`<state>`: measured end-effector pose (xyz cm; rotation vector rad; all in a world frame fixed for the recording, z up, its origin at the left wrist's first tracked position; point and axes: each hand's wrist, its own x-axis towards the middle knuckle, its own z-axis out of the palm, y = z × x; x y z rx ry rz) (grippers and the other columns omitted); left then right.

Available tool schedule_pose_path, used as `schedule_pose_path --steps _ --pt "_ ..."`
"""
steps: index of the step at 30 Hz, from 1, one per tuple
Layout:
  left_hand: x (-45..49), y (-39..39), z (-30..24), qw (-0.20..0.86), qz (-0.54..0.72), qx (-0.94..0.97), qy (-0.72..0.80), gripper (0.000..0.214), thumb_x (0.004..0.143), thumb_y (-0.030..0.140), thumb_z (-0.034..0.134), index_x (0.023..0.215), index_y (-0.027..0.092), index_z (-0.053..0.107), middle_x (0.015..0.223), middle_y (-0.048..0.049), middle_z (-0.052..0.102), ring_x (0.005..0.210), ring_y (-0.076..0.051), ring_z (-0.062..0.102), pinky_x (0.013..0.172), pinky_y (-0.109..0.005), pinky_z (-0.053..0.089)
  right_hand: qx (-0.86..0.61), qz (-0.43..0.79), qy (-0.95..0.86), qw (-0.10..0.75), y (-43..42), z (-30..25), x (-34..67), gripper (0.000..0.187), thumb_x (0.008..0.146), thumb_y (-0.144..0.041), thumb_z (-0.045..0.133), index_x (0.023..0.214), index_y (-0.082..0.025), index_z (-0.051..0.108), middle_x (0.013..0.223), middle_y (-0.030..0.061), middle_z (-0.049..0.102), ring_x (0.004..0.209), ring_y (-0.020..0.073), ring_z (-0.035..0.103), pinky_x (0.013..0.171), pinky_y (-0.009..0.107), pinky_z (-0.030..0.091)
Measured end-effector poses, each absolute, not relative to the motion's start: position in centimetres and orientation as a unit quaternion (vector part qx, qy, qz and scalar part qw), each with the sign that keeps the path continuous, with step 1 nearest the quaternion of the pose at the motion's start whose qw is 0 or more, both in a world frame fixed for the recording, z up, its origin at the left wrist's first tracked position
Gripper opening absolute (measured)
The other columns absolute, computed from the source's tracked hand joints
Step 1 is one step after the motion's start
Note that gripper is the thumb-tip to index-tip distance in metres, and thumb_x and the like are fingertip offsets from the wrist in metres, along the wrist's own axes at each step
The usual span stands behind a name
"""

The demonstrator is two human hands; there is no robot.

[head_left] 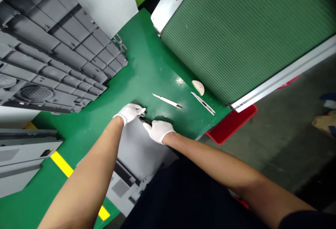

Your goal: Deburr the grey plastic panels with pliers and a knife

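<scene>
My left hand (129, 112), in a white glove, is closed with its fingertips pinched at the far corner of a grey plastic panel (140, 146). A small pale piece (143, 114) shows by those fingertips; I cannot make out its shape. My right hand (159, 131), also gloved, wraps round a small hand tool with a dark tip (142, 119) and a bit of red, probably pliers. The tip meets the panel's corner beside my left fingers. Beyond my hands lie a white utility knife (168, 101) and metal tweezers (203, 103).
A cream half-round piece (198, 87) lies by the ribbed green conveyor (236, 36). Large grey ribbed housings (65, 43) stand at left on the green table (147, 64). Another grey panel (23, 159) sits at lower left. A red bin (223, 127) stands below the table's right edge.
</scene>
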<state>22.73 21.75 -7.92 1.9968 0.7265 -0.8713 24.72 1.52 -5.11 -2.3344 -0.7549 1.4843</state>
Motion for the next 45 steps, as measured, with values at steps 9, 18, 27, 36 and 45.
schedule_pose_path --steps 9,18,27,36,45 --pt "23.0 21.4 -7.4 0.399 -0.350 0.793 0.297 0.050 0.070 0.068 0.063 0.079 0.020 0.075 0.083 -0.0053 0.076 0.073 -0.020 0.063 0.074 -0.030 0.049 -0.803 0.521 -0.260 0.129 1.7 -5.2 25.2 0.082 0.091 -0.073 0.013 0.103 -0.014 0.068 0.101 0.0198 0.072 0.097 0.0342 0.068 0.082 0.045 0.051" --pt "23.2 21.4 -7.2 0.376 -0.359 0.802 0.294 0.045 0.069 0.063 0.065 0.080 0.020 0.075 0.081 -0.0043 0.075 0.072 -0.019 0.062 0.071 -0.029 0.047 -0.805 0.527 -0.238 0.134 1.5 -5.2 25.0 0.084 0.091 -0.072 0.010 0.102 -0.014 0.069 0.101 0.0200 0.072 0.097 0.0340 0.068 0.083 0.044 0.051" --pt "23.2 21.2 -6.9 0.403 -0.356 0.789 0.297 0.040 0.070 0.058 0.067 0.078 0.020 0.074 0.085 -0.0058 0.076 0.078 -0.021 0.065 0.075 -0.030 0.048 -0.793 0.527 -0.265 0.149 2.0 -5.7 25.3 0.082 0.091 -0.072 0.011 0.104 -0.015 0.069 0.103 0.0199 0.072 0.099 0.0342 0.068 0.085 0.046 0.051" --pt "23.2 21.5 -6.3 0.434 -0.351 0.777 0.289 0.035 0.070 0.053 0.070 0.079 0.020 0.074 0.086 -0.0058 0.076 0.079 -0.020 0.065 0.077 -0.030 0.048 -0.777 0.523 -0.321 0.143 2.0 -6.9 25.3 0.076 0.095 -0.067 0.011 0.110 -0.015 0.065 0.106 0.0199 0.071 0.099 0.0335 0.068 0.085 0.046 0.051" --pt "23.8 21.6 -6.2 0.415 -0.370 0.781 0.286 0.038 0.067 0.056 0.071 0.078 0.020 0.074 0.087 -0.0057 0.077 0.081 -0.021 0.066 0.076 -0.029 0.049 -0.797 0.478 -0.348 0.125 2.4 -6.8 25.1 0.075 0.097 -0.060 0.013 0.098 -0.010 0.069 0.095 0.0211 0.072 0.091 0.0330 0.069 0.080 0.043 0.051"
